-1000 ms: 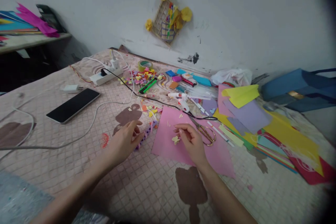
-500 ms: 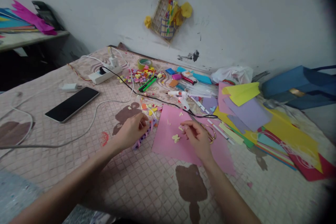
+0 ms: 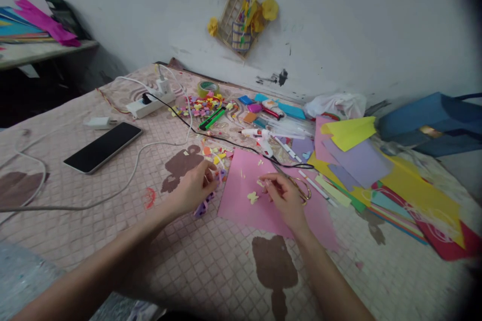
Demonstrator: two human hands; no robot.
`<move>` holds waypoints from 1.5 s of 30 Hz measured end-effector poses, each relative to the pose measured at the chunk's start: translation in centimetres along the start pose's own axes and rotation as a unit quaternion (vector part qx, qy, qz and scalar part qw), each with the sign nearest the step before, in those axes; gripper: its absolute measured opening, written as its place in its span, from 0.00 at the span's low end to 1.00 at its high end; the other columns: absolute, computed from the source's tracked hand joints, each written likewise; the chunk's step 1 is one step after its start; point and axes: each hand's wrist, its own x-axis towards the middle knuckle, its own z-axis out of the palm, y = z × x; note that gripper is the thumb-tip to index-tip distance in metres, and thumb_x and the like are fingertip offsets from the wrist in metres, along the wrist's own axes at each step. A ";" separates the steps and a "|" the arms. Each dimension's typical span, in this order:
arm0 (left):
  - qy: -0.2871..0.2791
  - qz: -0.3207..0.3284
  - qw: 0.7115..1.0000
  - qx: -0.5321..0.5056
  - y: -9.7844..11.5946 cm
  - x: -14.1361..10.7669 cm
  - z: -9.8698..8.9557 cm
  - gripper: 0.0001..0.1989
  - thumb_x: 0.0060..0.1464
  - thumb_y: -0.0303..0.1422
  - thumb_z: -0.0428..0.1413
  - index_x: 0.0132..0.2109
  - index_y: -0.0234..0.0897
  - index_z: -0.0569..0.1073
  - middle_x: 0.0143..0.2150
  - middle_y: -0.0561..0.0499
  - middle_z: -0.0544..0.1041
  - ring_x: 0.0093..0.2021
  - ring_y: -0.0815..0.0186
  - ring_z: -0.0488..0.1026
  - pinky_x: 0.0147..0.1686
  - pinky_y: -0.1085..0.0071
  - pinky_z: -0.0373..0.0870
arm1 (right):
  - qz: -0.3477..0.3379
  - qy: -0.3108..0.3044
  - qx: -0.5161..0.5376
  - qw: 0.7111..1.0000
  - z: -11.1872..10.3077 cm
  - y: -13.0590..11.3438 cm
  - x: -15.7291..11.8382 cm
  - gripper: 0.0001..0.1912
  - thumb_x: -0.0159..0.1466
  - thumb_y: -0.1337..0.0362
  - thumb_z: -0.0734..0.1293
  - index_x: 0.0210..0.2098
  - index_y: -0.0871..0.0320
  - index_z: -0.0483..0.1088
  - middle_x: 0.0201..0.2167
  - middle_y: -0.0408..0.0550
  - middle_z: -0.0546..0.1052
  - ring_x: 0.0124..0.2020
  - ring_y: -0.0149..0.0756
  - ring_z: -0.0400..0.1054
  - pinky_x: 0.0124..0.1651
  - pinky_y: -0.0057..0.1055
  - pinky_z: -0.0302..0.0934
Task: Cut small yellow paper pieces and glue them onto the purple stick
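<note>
My left hand (image 3: 194, 189) has its fingers curled over a purple strip (image 3: 204, 207) with pink and purple bits along it, which lies on the table. Whatever sits between these fingertips is hidden. Over a pink sheet (image 3: 241, 213), my right hand (image 3: 285, 199) is closed in a pinch; anything in it is too small to name. Just left of its fingertips lies a pale yellow butterfly-shaped cutout (image 3: 252, 197), with smaller pale scraps around. Gold-handled scissors (image 3: 306, 193) rest partly behind the right hand.
Beyond the sheet lies a white glue gun (image 3: 263, 143) with its black cord. Further back are a green cutter (image 3: 213, 118), tape (image 3: 207, 88) and many foam cutouts (image 3: 199, 106). A phone (image 3: 104, 148) and power strip (image 3: 150, 104) are left; coloured sheets (image 3: 357, 160) and a blue bag (image 3: 425, 123) are right.
My left hand has shifted slightly right along the purple strip, and its thumb sits lower. My right hand stays nearly in place. The view has tilted a little.
</note>
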 end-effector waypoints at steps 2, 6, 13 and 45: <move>0.013 0.005 1.000 -0.004 -0.3 0.1 -0.3 0.10 0.53 0.33 0.49 0.43 0.36 0.63 0.29 0.53 0.70 0.25 0.70 0.68 0.25 0.74 0.62 | 0.001 0.000 0.002 1.000 0.0 0.0 0.0 0.09 0.61 0.63 0.60 0.38 0.58 0.70 0.33 0.48 0.73 0.28 0.31 0.64 0.27 0.27 0.58; 0.019 0.010 1.000 0.005 -1.4 0.3 -0.9 0.10 0.52 0.33 0.50 0.42 0.35 0.63 0.31 0.52 0.71 0.25 0.70 0.68 0.25 0.74 0.63 | 0.004 -0.005 -0.006 1.000 0.0 -0.1 -0.1 0.09 0.62 0.64 0.60 0.38 0.58 0.70 0.33 0.48 0.73 0.28 0.31 0.65 0.28 0.27 0.57; 0.010 0.011 1.000 -0.004 -1.6 0.5 -0.9 0.09 0.51 0.34 0.52 0.40 0.35 0.65 0.29 0.52 0.72 0.25 0.70 0.69 0.25 0.74 0.64 | -0.010 -0.028 -0.059 0.998 -0.4 0.1 0.2 0.08 0.61 0.65 0.60 0.35 0.59 0.69 0.35 0.49 0.74 0.32 0.34 0.66 0.33 0.29 0.58; -0.019 0.099 0.994 0.044 3.5 1.0 -0.8 0.06 0.52 0.27 0.49 0.33 0.36 0.70 0.31 0.51 0.72 0.31 0.69 0.67 0.31 0.73 0.62 | 0.034 -0.115 -0.204 0.972 0.4 -0.5 -0.7 0.07 0.58 0.64 0.62 0.25 0.58 0.68 0.21 0.43 0.73 0.22 0.31 0.64 0.25 0.26 0.50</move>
